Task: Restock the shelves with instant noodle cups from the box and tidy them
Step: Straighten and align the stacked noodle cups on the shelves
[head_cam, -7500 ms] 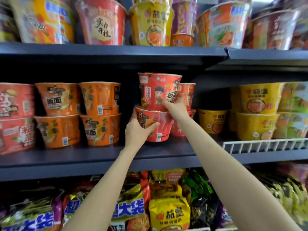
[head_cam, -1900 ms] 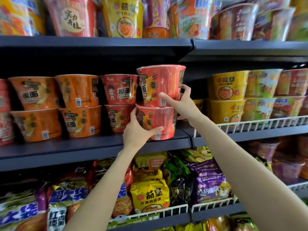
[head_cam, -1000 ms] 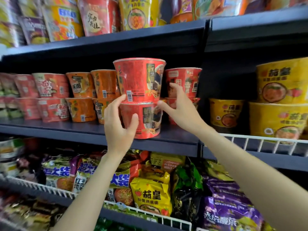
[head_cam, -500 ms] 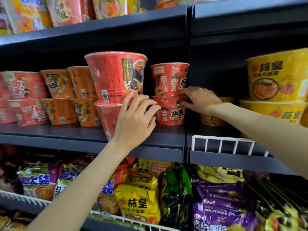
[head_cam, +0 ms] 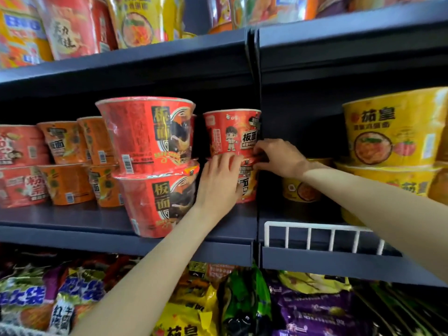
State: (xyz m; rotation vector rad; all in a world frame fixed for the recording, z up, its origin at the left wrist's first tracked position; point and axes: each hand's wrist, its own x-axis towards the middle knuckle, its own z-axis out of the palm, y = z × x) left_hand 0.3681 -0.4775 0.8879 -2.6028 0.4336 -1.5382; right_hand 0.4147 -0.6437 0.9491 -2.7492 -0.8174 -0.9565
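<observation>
a stack of two red instant noodle cups (head_cam: 231,151) sits at the back right of the dark middle shelf (head_cam: 72,229). the left hand (head_cam: 219,185) lies flat-fingered against the lower cup; the right hand (head_cam: 278,155) pinches its rim. another red stack (head_cam: 152,163) stands at the shelf's front edge, just left.

Red noodle cups (head_cam: 155,202) and orange cups (head_cam: 70,184) are being carried in two-high stacks by the dark middle shelf (head_cam: 72,229). Yellow cups (head_cam: 392,132) are being held behind a white wire rail (head_cam: 322,235) on the adjoining shelf section (head_cam: 327,263), likewise stacked.
</observation>
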